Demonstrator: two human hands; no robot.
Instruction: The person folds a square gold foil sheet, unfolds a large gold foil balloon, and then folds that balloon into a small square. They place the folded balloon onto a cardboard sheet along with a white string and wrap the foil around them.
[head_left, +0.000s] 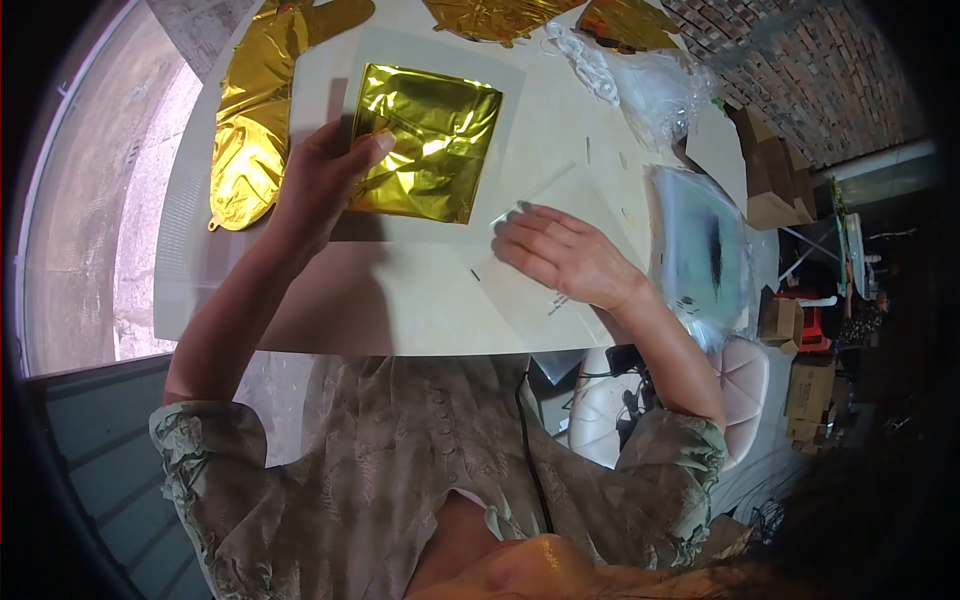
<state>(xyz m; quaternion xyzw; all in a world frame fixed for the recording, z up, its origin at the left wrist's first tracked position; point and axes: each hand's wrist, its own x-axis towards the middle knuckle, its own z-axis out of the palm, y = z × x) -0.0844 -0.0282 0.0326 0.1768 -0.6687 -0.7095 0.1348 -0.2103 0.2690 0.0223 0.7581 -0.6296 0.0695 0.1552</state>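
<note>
A folded gold foil sheet [430,145] is held up by its left edge in my left hand [335,180], thumb on top of the foil and the other fingers behind it. To the right, my right hand [560,250] rests at a clear plastic bag [590,215] lying on the pale table [330,300]. Its fingers lie nearly together and bend down at the bag's upper left edge; whether they pinch the plastic is hard to see.
An unfolded gold foil piece [250,130] lies at the left, with more gold foil [500,15] at the far edge. Crumpled clear plastic and white string [645,90] lie at the back right, near a stack of clear bags [700,250]. Cardboard boxes [770,180] stand beyond.
</note>
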